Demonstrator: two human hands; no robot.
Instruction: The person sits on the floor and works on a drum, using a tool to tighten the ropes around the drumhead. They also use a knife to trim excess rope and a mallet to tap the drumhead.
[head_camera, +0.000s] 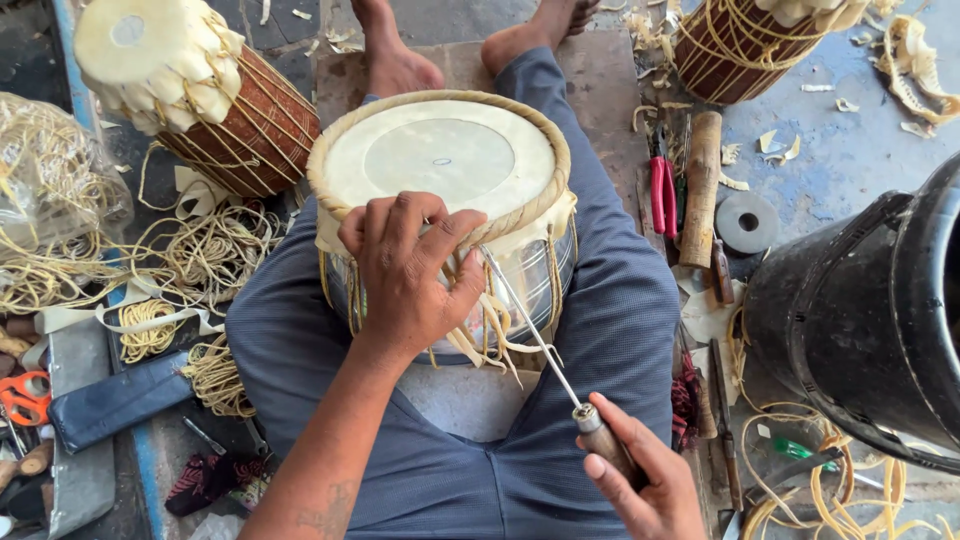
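Left hand: the left hand lies spread over the near rim of the metal drum, fingers curled onto the braided ring, palm pressing the side lacing; it grips the drum itself and no tool

Right hand: the right hand is closed round the wooden handle of an awl; the thin steel shaft slants up and left, its tip at the lacing just beside the left thumb

Drum: it sits between the person's thighs on blue trousers, pale skin head facing up, a ring of twisted hide round the edge, loose strap ends hanging down the shiny shell

Doing it well: I judge the tip wants to slide under one strap only, kept low and flat to the shell so it neither pricks the skin head nor the holding thumb; the left hand should brace the drum firmly so it cannot roll

Around: a wooden drum with hide lacing lies tilted to the left; another laced drum stands at the top right; red pliers, a wooden mallet and a grey disc lie right of the knee; a black tub fills the right edge; orange scissors lie far left

In the way: coils of hide cord and shavings crowd the floor on both sides; the dangling strap ends partly hide where the tip enters
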